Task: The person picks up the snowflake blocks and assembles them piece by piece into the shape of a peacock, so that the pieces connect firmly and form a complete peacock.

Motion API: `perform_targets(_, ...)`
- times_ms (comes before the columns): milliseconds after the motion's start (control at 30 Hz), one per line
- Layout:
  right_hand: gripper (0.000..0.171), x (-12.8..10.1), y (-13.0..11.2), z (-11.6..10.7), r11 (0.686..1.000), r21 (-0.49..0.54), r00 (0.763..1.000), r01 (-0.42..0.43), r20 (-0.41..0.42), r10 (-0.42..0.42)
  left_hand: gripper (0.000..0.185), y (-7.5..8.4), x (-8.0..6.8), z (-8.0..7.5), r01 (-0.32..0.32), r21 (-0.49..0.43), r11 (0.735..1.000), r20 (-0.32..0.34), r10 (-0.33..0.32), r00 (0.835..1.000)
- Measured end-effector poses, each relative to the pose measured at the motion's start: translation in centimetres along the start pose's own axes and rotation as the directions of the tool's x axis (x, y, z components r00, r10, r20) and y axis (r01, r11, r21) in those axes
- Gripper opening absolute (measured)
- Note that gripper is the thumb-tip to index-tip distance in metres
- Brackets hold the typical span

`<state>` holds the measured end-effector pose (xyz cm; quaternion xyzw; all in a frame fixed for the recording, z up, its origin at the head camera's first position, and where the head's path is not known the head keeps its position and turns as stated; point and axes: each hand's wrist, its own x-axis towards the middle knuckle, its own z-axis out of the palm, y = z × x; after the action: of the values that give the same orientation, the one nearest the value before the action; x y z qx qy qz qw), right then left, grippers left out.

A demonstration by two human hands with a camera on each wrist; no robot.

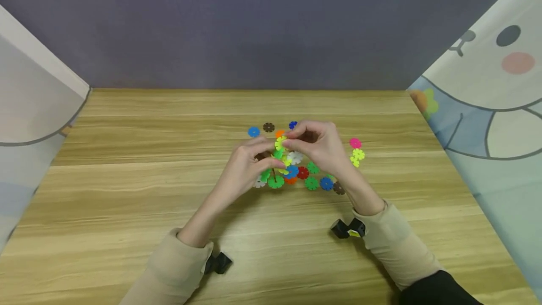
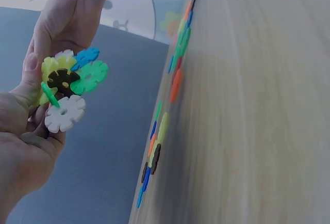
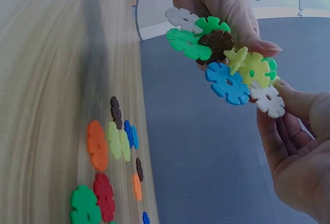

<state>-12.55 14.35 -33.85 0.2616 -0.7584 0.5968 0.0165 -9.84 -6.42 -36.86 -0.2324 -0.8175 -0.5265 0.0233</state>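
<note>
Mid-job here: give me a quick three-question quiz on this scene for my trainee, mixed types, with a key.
1. True or false: the cluster of snowflake discs is lifted off the wooden table.
2. Multiple choice: how many hands hold the cluster? A) only the left hand B) only the right hand C) both
3. Fill in: the loose pink disc lies on the table to the ____ of the hands, seen from the head camera.

Key: 1 true; 2 C; 3 right.
</note>
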Motion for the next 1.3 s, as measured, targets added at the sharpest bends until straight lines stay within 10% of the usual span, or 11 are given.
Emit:
perform_targets(267, 0.017, 0.4, 0.0, 0.2, 0.999, -0.042, 1.0, 0.026, -0.015, -0.027, 0.026, 0.3, 0.4, -0.5, 0.18, -0.056, 0.982, -0.005, -0.181, 0.984)
perform_targets(467, 0.029, 0.4, 0.0, -0.1, 0.998, -0.069, 0.998, 0.0, -0.069, -0.004, 0.034, 0.3, 0.8, -1.2, 0.322, -0.295, 0.9, -0.044, -0.349, 0.936)
perform_targets(767, 0.041, 0.5, 0.7, -0.2, 0.995, -0.086, 0.999, -0.047, -0.019, 0.046, 0.046, 0.6, 1.1, -1.6, 0.289, -0.561, 0.776, -0.083, -0.399, 0.913)
perform_targets(1100, 0.042, 0.6, 0.6, 0.0, 0.994, -0.109, 0.997, 0.021, -0.075, -0.029, 0.062, 0.6, 0.9, -1.5, 0.39, -0.492, 0.778, 0.023, -0.436, 0.899)
perform_targets(1300, 0.036, 0.7, 0.8, -0.1, 0.999, -0.037, 0.996, 0.018, -0.085, -0.021, 0.062, 0.5, 0.9, -1.6, 0.347, -0.563, 0.75, -0.041, -0.445, 0.895)
